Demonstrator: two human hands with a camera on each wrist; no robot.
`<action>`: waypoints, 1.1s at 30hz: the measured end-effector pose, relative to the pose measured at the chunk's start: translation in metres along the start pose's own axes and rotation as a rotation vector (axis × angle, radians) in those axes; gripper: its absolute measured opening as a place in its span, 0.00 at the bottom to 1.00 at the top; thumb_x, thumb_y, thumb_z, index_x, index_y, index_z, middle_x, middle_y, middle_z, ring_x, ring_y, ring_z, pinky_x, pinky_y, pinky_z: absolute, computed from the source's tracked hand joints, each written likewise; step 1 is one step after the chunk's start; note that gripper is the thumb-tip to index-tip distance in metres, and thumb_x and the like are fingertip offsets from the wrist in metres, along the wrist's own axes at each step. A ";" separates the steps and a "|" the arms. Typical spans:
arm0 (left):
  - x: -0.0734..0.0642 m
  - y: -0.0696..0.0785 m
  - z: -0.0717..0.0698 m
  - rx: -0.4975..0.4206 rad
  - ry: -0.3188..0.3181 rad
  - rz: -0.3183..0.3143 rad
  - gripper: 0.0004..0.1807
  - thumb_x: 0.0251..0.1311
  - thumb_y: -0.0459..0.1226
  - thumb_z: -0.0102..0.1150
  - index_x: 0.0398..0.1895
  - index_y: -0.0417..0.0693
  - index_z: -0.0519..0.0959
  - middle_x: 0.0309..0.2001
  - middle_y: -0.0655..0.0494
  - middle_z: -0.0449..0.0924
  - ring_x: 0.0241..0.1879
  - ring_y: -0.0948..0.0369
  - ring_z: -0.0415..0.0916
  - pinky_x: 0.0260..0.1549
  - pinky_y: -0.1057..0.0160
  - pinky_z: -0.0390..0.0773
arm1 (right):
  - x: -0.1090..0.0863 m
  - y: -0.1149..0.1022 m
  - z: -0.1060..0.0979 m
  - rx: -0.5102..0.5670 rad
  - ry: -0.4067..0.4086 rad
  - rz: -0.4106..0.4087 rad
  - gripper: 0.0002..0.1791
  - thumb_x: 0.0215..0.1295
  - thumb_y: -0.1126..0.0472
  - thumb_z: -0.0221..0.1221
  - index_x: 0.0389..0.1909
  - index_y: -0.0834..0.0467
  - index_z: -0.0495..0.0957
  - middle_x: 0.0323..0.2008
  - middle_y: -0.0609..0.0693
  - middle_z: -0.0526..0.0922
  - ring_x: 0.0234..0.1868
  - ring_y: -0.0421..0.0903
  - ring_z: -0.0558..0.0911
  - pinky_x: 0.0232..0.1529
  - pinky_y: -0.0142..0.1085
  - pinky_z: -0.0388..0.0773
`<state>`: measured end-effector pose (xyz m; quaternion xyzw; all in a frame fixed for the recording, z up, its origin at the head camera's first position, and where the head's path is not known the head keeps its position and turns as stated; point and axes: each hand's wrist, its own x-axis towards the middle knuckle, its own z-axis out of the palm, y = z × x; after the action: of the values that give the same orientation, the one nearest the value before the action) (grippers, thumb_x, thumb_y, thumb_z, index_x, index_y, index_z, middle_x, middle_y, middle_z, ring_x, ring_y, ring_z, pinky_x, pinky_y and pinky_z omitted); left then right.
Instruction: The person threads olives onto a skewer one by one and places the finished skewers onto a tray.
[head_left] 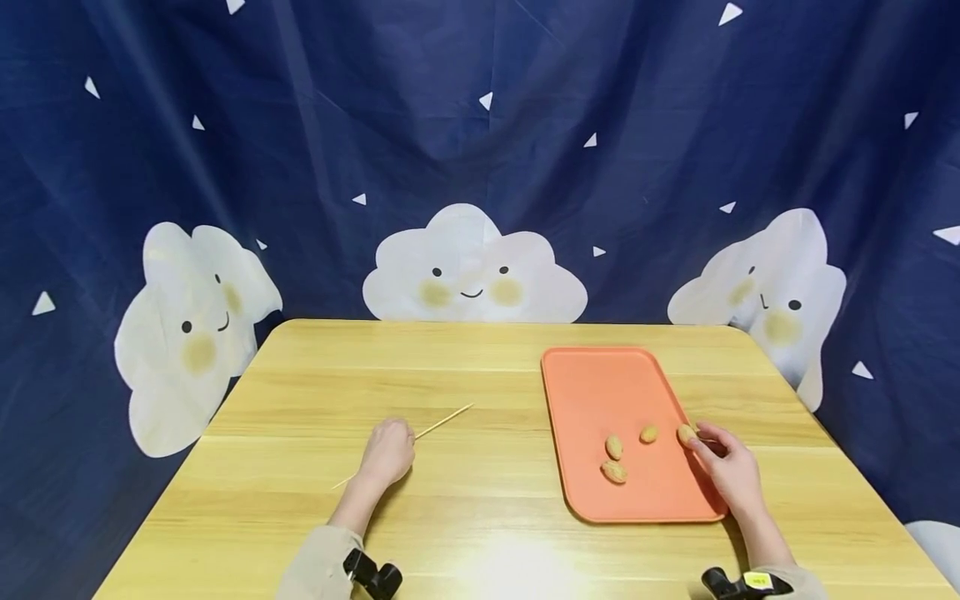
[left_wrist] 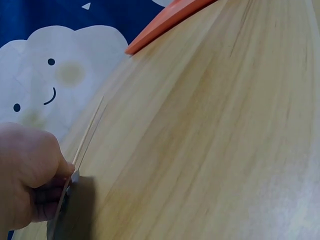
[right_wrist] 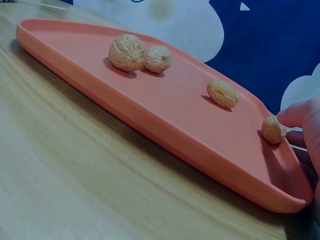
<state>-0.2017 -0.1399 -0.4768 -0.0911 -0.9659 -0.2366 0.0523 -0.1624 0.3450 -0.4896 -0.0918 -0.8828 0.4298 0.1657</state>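
Observation:
My left hand (head_left: pixel 388 452) is low over the table's left half and grips a thin bamboo skewer (head_left: pixel 446 418), which sticks out on both sides of the fist. In the left wrist view the skewer (left_wrist: pixel 90 130) runs away from the thumb and index finger, close over the wood. At the right rim of a coral-coloured tray (head_left: pixel 596 383), the right hand (head_left: pixel 731 471) pinches a wrinkled tan ball (right_wrist: pixel 273 130) between thumb and fingers. Three similar balls lie on the tray: one alone (head_left: pixel 648 434), and two close together, an upper one (head_left: pixel 614 447) and a lower one (head_left: pixel 614 472).
The tray's raised rim (right_wrist: pixel 150 130) surrounds the balls. Beneath everything is a light wooden table (head_left: pixel 480 492). Behind its far edge hangs a dark blue curtain (head_left: pixel 420 108) with smiling clouds. Each wrist carries a black camera mount, such as the left mount (head_left: pixel 372 575).

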 end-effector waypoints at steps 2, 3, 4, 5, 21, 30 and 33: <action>0.001 0.000 0.000 -0.017 0.001 -0.007 0.06 0.55 0.26 0.53 0.23 0.38 0.75 0.26 0.52 0.73 0.35 0.50 0.73 0.42 0.52 0.72 | 0.000 0.000 0.000 -0.007 -0.006 -0.002 0.24 0.62 0.56 0.60 0.53 0.68 0.73 0.44 0.62 0.79 0.32 0.18 0.68 0.32 0.16 0.67; 0.001 0.000 0.000 -0.027 0.001 -0.012 0.04 0.55 0.26 0.53 0.25 0.38 0.75 0.26 0.52 0.74 0.35 0.50 0.73 0.41 0.52 0.73 | 0.000 0.000 0.000 -0.007 -0.008 -0.004 0.24 0.62 0.56 0.60 0.53 0.68 0.73 0.44 0.63 0.78 0.32 0.18 0.68 0.32 0.16 0.67; 0.002 -0.001 0.000 -0.037 -0.004 -0.012 0.04 0.55 0.26 0.53 0.25 0.38 0.75 0.27 0.51 0.74 0.35 0.50 0.73 0.40 0.53 0.73 | 0.000 0.000 0.000 -0.008 -0.007 -0.006 0.24 0.62 0.56 0.60 0.53 0.68 0.73 0.45 0.65 0.78 0.32 0.18 0.68 0.32 0.16 0.67; 0.003 -0.001 0.001 -0.046 -0.009 -0.014 0.03 0.55 0.25 0.53 0.26 0.37 0.75 0.27 0.50 0.74 0.35 0.50 0.74 0.39 0.53 0.74 | 0.000 0.000 0.000 -0.009 -0.005 -0.007 0.24 0.62 0.56 0.60 0.53 0.68 0.73 0.45 0.65 0.77 0.32 0.18 0.68 0.32 0.16 0.66; 0.002 -0.004 -0.003 -0.151 -0.044 -0.067 0.06 0.60 0.28 0.51 0.35 0.35 0.78 0.41 0.43 0.75 0.47 0.47 0.71 0.46 0.47 0.70 | 0.006 -0.003 0.003 -0.155 -0.025 -0.111 0.23 0.56 0.59 0.65 0.48 0.70 0.76 0.42 0.68 0.78 0.41 0.56 0.76 0.41 0.41 0.71; -0.001 0.001 -0.010 -0.157 -0.020 -0.040 0.04 0.59 0.28 0.53 0.33 0.38 0.78 0.37 0.47 0.76 0.43 0.49 0.73 0.44 0.48 0.71 | 0.007 -0.002 0.004 -0.206 -0.055 -0.102 0.20 0.58 0.61 0.62 0.46 0.71 0.75 0.44 0.70 0.75 0.46 0.65 0.73 0.45 0.56 0.68; -0.003 0.002 -0.011 -0.164 -0.016 -0.035 0.04 0.58 0.28 0.53 0.32 0.38 0.78 0.35 0.47 0.77 0.41 0.49 0.73 0.42 0.49 0.71 | 0.005 -0.004 0.003 -0.196 -0.045 -0.116 0.19 0.60 0.61 0.60 0.46 0.72 0.75 0.43 0.71 0.75 0.44 0.64 0.74 0.44 0.56 0.69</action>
<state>-0.1981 -0.1437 -0.4669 -0.0799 -0.9451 -0.3152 0.0328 -0.1680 0.3420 -0.4875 -0.0468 -0.9280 0.3330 0.1605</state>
